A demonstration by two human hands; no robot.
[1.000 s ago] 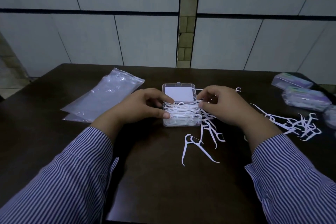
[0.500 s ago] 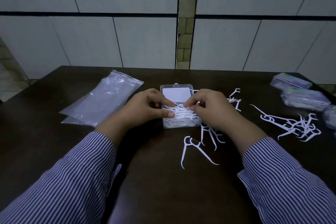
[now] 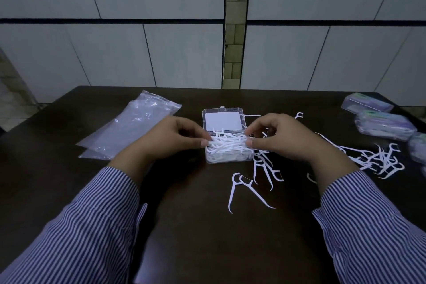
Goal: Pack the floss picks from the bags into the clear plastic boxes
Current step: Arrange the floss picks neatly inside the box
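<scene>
A clear plastic box [image 3: 227,159] sits open at the table's middle, its lid [image 3: 223,120] laid back with a white card inside. White floss picks [image 3: 228,144] are heaped in it above the rim. My left hand [image 3: 171,139] pinches the heap at the box's left side, thumb and fingers on the picks. My right hand [image 3: 280,138] presses the heap from the right, fingertips on the picks. Loose picks [image 3: 246,185] lie just in front of the box, and another pile [image 3: 378,159] lies at the right.
Two empty clear bags [image 3: 131,128] lie flat at the left. Several closed boxes with purple contents [image 3: 385,124] stand at the far right edge. The dark table [image 3: 207,237] ends at a tiled wall behind.
My right hand moved left onto the heap, then drew back a little to the box's right edge. My left hand stayed at the box's left side.
</scene>
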